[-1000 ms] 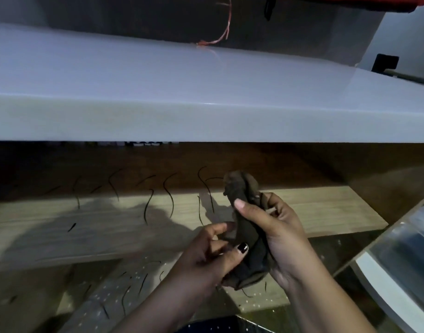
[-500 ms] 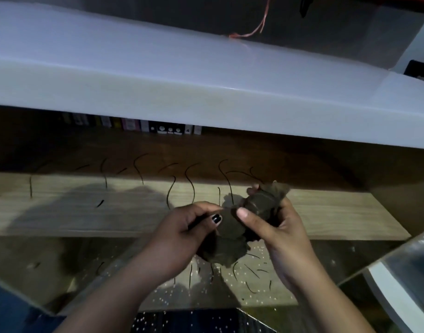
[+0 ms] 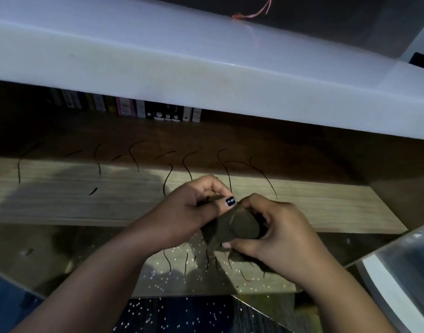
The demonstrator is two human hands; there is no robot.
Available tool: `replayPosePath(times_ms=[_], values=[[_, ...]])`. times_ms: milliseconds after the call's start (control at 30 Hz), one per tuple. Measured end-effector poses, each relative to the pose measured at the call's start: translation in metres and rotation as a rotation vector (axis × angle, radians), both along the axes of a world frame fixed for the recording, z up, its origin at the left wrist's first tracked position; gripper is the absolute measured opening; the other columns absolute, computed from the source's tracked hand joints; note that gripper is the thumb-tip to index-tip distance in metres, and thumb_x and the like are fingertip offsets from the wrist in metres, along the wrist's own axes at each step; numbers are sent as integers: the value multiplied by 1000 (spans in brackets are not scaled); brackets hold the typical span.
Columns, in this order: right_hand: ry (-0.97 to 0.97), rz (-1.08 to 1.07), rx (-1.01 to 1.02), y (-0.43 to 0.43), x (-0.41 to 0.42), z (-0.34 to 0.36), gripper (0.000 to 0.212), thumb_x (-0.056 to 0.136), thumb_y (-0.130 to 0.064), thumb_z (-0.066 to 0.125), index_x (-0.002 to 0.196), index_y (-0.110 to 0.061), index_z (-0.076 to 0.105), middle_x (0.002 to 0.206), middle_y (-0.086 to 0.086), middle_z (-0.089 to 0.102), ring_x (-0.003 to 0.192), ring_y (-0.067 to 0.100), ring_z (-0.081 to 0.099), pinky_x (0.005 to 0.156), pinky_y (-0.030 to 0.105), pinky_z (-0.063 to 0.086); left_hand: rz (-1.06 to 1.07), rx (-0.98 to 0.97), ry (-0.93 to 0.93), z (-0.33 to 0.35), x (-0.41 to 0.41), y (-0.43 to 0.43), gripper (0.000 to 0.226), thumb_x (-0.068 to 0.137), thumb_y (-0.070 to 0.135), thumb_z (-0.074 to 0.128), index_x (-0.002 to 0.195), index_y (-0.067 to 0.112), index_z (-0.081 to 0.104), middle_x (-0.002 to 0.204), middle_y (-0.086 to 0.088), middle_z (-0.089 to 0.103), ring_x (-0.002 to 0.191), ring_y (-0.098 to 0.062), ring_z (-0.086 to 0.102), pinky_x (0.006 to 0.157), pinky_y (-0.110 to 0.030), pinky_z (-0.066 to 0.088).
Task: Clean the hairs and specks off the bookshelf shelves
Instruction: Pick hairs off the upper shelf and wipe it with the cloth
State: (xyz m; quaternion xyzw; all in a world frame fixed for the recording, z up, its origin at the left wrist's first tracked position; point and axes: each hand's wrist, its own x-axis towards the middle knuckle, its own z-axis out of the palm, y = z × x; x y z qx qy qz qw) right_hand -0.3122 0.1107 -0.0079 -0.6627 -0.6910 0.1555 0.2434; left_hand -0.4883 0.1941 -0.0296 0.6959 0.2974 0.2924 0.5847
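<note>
— Where's the cloth (image 3: 239,227)?
— Bunched over the shelf (image 3: 62,200) edge. Left hand (image 3: 189,212) pinches a corner; right hand (image 3: 280,231) curls round the wad.
— The hairs (image 3: 187,164)?
— Strewn across the shelf, specks (image 3: 158,275) below.

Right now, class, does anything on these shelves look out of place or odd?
Yes. Dark hairs lie scattered across the wooden shelf, with more, plus white specks, on the lower shelf. A pink string trails onto the white top.
</note>
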Motion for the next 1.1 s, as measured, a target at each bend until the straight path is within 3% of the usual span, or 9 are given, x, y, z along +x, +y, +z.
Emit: replayPosePath(times_ms=[67, 167, 333, 400, 500, 667, 767, 867, 1100], values=[[280, -70, -56, 2, 7, -6, 40, 60, -33, 88, 86, -28, 59, 82, -8, 71, 72, 10, 68, 63, 42, 58, 131, 72, -41, -1, -5, 7, 21, 84, 40, 62, 99, 25, 64, 85, -4, 72, 78, -21, 67, 75, -45, 56], [488, -253, -62, 4, 28, -8, 39, 70, -10, 82, 94, -29, 59, 87, -9, 73, 77, 8, 69, 69, 41, 58, 395, 273, -32, -12, -20, 23, 3, 93, 32, 62, 94, 31, 64, 84, 3, 68, 81, -21, 64, 77, -49, 55], [713, -461, 28, 12, 67, 5, 55, 72, -8, 78, 115, -27, 50, 97, -3, 69, 88, 19, 68, 63, 37, 57, 479, 568, 118, -34, -39, 50, 13, 92, 38, 54, 93, 31, 64, 88, 14, 61, 85, -5, 58, 72, -36, 51], [621, -536, 35, 19, 80, 10, 50, 76, -25, 76, 118, -24, 48, 101, -4, 62, 89, 18, 63, 62, 34, 53, 419, 731, 209, -37, -39, 57, 21, 90, 40, 51, 95, 25, 66, 88, 17, 58, 88, -1, 53, 74, -31, 47], [177, -614, 4, 39, 99, 8, 46, 91, -52, 52, 122, -19, 42, 105, 5, 56, 93, 26, 56, 73, 36, 45, 391, 840, 343, -38, -36, 64, 26, 89, 41, 48, 96, 23, 66, 86, 10, 58, 82, -6, 50, 69, -32, 42], [-577, -529, -39, 66, 107, -16, 30, 96, -38, 43, 118, -20, 51, 100, 12, 56, 87, 32, 56, 71, 40, 49, 353, 841, 447, -38, -35, 65, 28, 88, 46, 42, 94, 28, 63, 87, 10, 60, 82, -9, 50, 75, -29, 32], [-643, -500, -64, 70, 99, -34, 34, 97, -45, 38, 121, -29, 56, 108, 10, 60, 101, 31, 52, 83, 42, 47, 364, 805, 485, -37, -35, 65, 29, 85, 48, 43, 97, 30, 63, 92, 9, 63, 86, -12, 53, 86, -34, 38], [-504, -537, -55, 71, 100, -41, 44, 99, -50, 30, 124, -29, 59, 118, 9, 57, 109, 34, 43, 88, 43, 39, 367, 768, 565, -37, -35, 65, 36, 83, 51, 43, 107, 32, 63, 102, 5, 65, 98, -22, 56, 90, -40, 42], [-427, -350, 68, 59, 104, -41, 30, 94, -33, 54, 122, -26, 64, 113, -1, 60, 96, 24, 44, 76, 32, 33, 376, 722, 606, -39, -36, 70, 53, 82, 59, 39, 119, 30, 63, 116, 1, 62, 111, -24, 54, 97, -40, 40]])
